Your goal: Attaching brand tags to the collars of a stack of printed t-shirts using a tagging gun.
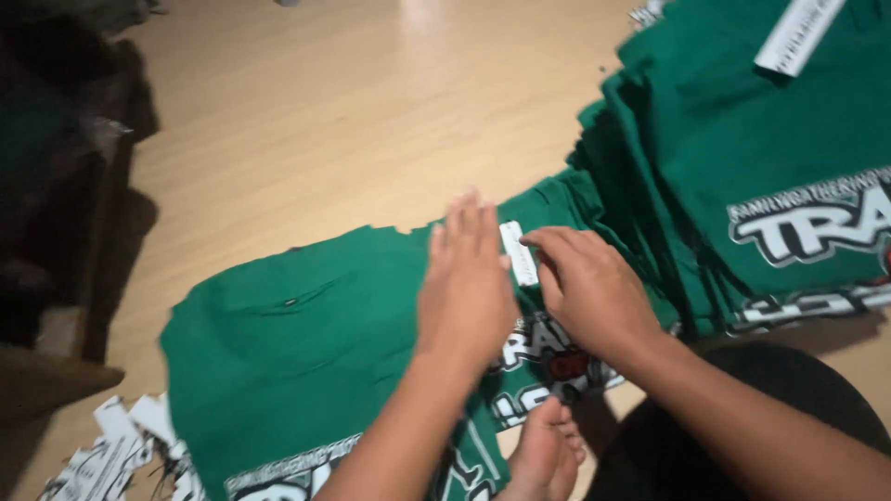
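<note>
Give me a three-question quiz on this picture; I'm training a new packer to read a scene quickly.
1. True or false: the left hand lies flat on the green shirt.
2. What does the right hand touch? A) a white strip B) scissors C) a pen
3. Where is the stack of green shirts relative to the hands?

Key:
1. True.
2. A: the white strip on the shirt.
3. On the right, further up the wooden floor.

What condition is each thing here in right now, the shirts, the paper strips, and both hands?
Green shirt: spread flat on floor.
Shirt stack: folded, piled.
White strip: lying on shirt, pinched.
Left hand: flat, pressing shirt.
Right hand: fingertips on strip.
Paper scraps: scattered on floor.
</note>
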